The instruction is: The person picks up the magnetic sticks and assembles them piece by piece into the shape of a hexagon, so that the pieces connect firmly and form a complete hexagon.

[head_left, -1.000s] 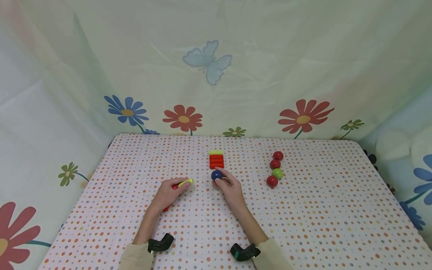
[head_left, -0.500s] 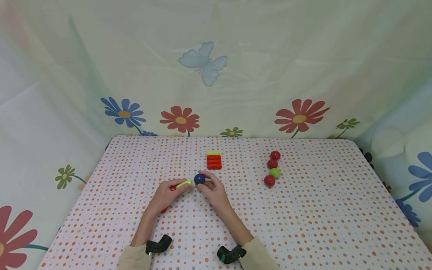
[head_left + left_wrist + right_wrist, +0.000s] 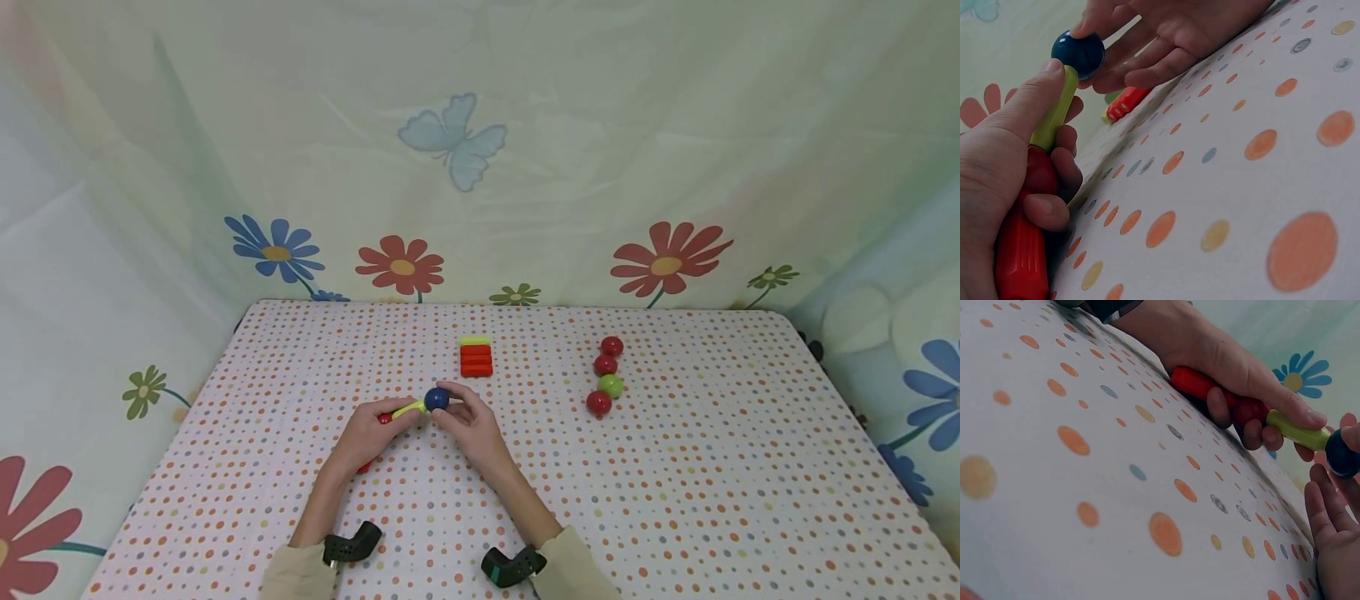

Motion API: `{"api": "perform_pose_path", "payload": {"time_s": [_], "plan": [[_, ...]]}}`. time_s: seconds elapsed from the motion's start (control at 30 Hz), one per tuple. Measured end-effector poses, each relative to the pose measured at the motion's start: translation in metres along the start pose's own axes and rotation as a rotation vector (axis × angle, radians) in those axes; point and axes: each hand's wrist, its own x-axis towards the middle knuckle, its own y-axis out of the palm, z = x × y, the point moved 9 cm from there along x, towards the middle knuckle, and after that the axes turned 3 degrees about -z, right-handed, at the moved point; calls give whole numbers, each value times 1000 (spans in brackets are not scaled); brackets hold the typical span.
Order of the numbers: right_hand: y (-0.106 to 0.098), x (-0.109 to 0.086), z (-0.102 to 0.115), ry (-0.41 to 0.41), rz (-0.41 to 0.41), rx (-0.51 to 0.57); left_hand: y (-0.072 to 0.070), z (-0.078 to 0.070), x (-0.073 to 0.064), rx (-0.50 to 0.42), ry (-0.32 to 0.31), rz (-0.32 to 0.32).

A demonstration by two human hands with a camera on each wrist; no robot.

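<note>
Just left of centre in the head view, the step in hand looks to be fitting a dark blue ball (image 3: 1077,55) to the free end of a yellow-green rod (image 3: 1054,119). The left hand (image 3: 375,427) has its thumb laid along that rod and its fingers curled round it and the red ball (image 3: 1041,172) behind it; a red rod (image 3: 1021,256) follows in line, running to the bottom left of the left wrist view. The right hand (image 3: 476,425) pinches the blue ball between thumb and fingertips, its lower fingers spread loosely. In both wrist views ball and rod tip meet, but whether they are fastened or merely touching cannot be told. The next move seems to call for holding the left-hand pieces steady and in line, seating the ball squarely on the tip, then checking that it stays put before the right fingers let go; a sideways push could bend the row at the red ball. Near the middle of the head view, three red rods (image 3: 476,361) lie side by side below a spare yellow-green rod (image 3: 475,341); right of centre, three red balls (image 3: 598,403) and a green ball (image 3: 611,386) form a rough column on the dotted cloth (image 3: 675,500).
</note>
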Motion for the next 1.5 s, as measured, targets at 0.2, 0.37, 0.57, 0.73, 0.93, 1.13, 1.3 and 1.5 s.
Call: {"api": "perform_pose_path", "payload": {"time_s": [0.2,0.37,0.57,0.73,0.93,1.13,1.3,1.5], "plan": [[-4,8,-19,2,-26,13,0,0,0,1,15,-2],[-12,10,-22,18,-104,29,1,-7,0,-10,93,6],[-23,9,-25,52,-209,85,-3,-15,-2,0,198,-37],[-28,9,-26,59,-250,140,-7,-19,-4,32,250,-103],[-29,9,-25,49,-266,146,-9,-17,-4,21,199,-123],[-38,10,-16,-38,-310,-121,-13,-18,-5,4,222,-170],[-41,12,3,-252,-318,-565,-12,-19,-5,-6,237,-154],[-46,22,9,-347,-268,-751,-12,-35,-10,-81,222,-84]]}}
